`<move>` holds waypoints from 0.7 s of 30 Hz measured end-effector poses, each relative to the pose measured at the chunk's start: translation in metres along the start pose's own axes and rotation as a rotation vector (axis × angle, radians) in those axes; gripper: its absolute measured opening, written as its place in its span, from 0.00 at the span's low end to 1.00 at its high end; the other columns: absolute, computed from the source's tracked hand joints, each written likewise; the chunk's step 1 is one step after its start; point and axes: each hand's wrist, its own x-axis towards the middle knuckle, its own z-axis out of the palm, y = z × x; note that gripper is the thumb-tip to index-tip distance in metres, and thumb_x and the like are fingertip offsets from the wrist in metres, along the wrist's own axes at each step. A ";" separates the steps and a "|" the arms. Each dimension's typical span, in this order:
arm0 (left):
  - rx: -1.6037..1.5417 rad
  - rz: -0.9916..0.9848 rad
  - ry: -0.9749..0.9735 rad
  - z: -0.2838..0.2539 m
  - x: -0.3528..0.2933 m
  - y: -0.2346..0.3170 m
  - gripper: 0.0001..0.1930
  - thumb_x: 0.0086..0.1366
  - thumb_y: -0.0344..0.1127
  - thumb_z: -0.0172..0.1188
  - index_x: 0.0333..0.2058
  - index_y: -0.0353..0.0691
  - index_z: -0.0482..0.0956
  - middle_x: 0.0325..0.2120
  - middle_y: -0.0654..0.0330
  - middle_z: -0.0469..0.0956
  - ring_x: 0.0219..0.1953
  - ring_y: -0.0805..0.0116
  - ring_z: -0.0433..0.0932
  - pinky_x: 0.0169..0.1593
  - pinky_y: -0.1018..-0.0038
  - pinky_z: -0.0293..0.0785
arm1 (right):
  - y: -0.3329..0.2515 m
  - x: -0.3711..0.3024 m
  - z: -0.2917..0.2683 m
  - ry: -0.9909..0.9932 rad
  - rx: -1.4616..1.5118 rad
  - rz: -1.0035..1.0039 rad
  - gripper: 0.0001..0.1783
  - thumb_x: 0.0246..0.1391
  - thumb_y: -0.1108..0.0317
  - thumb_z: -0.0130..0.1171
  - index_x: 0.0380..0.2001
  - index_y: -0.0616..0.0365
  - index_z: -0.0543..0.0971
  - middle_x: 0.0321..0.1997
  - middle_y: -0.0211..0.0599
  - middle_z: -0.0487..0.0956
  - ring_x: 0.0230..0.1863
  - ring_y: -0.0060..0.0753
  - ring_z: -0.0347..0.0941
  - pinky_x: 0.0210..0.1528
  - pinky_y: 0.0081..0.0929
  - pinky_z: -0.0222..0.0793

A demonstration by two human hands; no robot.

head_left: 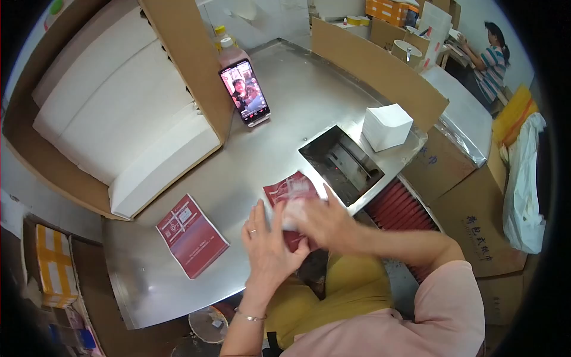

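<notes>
At the near edge of the metal table lies a red printed packet (291, 186) with something white at its middle, partly hidden by my hands. My left hand (269, 245), wearing a ring, grips the packet's near left side, its thumb reaching across the lower part. Over the packet my right hand (328, 223) is smeared by motion; its fingers and anything in them cannot be made out. To the left rests a flat pile of similar red packets (192, 238). Beyond my right hand a stack of white napkins (386, 127) stands beside a rectangular opening (341, 163) in the table.
A large carton of white paper stacks (128, 113) stands at the left. A phone (245, 92) leans on a bottle (232, 52) at the back. Cardboard (380, 74) borders the right side. Below it sits a crate of red packets (404, 209). Another person (491, 62) works far right.
</notes>
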 end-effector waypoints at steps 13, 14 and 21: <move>0.287 -0.014 -0.002 -0.001 0.003 -0.004 0.30 0.58 0.40 0.61 0.60 0.41 0.73 0.65 0.47 0.64 0.61 0.43 0.66 0.57 0.51 0.60 | 0.045 0.034 -0.063 -0.093 0.314 0.072 0.17 0.47 0.74 0.64 0.44 0.57 0.82 0.54 0.40 0.80 0.58 0.45 0.76 0.59 0.51 0.69; 0.252 0.014 -0.026 0.001 0.005 -0.003 0.30 0.58 0.40 0.61 0.60 0.42 0.73 0.65 0.47 0.64 0.61 0.42 0.66 0.57 0.51 0.60 | 0.042 0.029 -0.048 -0.089 0.422 0.013 0.19 0.44 0.72 0.62 0.43 0.58 0.81 0.51 0.40 0.80 0.57 0.47 0.75 0.59 0.51 0.69; 0.095 -0.025 0.060 0.003 0.002 -0.006 0.38 0.55 0.37 0.64 0.64 0.31 0.62 0.64 0.44 0.65 0.66 0.44 0.64 0.63 0.48 0.59 | 0.032 0.022 0.008 0.006 0.353 -0.015 0.18 0.50 0.72 0.59 0.46 0.51 0.81 0.38 0.27 0.82 0.41 0.32 0.74 0.43 0.34 0.64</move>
